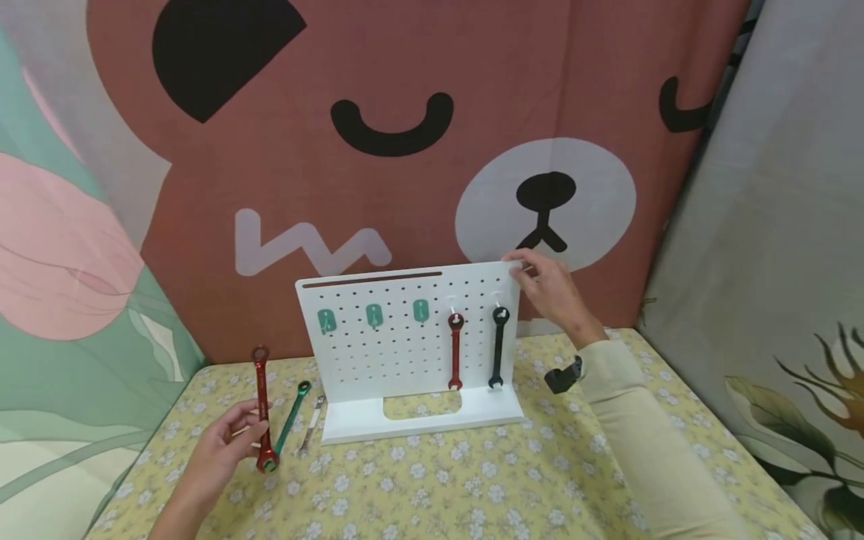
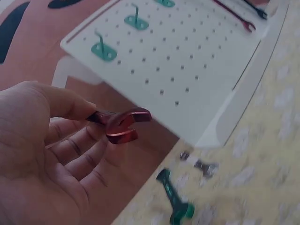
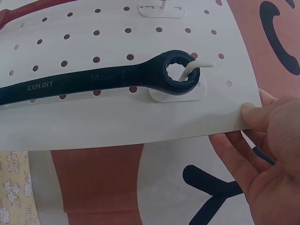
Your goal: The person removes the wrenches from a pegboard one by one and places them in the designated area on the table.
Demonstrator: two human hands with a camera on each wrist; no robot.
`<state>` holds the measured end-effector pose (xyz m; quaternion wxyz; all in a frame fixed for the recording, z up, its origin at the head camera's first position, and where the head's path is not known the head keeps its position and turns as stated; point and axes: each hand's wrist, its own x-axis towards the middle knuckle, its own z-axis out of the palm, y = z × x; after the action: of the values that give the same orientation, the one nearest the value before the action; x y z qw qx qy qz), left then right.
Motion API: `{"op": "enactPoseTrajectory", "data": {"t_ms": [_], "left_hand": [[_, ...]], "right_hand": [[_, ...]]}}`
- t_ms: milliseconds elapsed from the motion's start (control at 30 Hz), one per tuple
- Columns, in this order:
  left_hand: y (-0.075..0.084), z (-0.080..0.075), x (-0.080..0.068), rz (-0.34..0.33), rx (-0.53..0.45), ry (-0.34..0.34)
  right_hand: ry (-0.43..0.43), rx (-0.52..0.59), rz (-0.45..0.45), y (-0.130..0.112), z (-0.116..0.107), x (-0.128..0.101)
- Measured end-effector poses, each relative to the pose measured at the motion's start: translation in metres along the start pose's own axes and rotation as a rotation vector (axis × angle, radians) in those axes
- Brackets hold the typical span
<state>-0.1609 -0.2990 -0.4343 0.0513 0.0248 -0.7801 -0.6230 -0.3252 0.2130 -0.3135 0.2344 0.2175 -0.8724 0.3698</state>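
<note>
Two wrenches hang on the white pegboard (image 1: 405,345), a red one (image 1: 455,351) and a black wrench (image 3: 117,77), its handle cut off at the right wrist view's edge. The right hand (image 1: 550,289) pinches the board's top corner, thumb in front, fingers hidden behind. The left hand (image 1: 219,446) holds a red wrench (image 1: 262,405) upright above the table, thumb pressing its shaft; beside it lie a green wrench (image 1: 292,420) and a blurred silver one (image 1: 310,427)

Soft even light, faint shadows; left wrist view blurred, dim; head view sharp.
</note>
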Motion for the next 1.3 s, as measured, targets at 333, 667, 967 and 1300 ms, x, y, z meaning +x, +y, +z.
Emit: {"op": "enactPoseTrajectory", "data": {"t_ms": [333, 667, 967, 1300], "left_hand": [[-0.021, -0.023, 0.017, -0.133, 0.185, -0.013], [-0.032, -0.035, 0.038, -0.167, 0.357, -0.137], [-0.038, -0.042, 0.049, -0.209, 0.456, -0.217], [-0.044, -0.043, 0.054, -0.154, 0.562, -0.267]], "right_hand": [[0.006, -0.005, -0.003, -0.001, 0.0, 0.001], [-0.011, -0.005, 0.02, -0.001, 0.001, 0.001], [-0.006, 0.008, 0.01, 0.0, 0.002, 0.001], [-0.006, 0.007, 0.019, 0.0, -0.001, 0.0]]}}
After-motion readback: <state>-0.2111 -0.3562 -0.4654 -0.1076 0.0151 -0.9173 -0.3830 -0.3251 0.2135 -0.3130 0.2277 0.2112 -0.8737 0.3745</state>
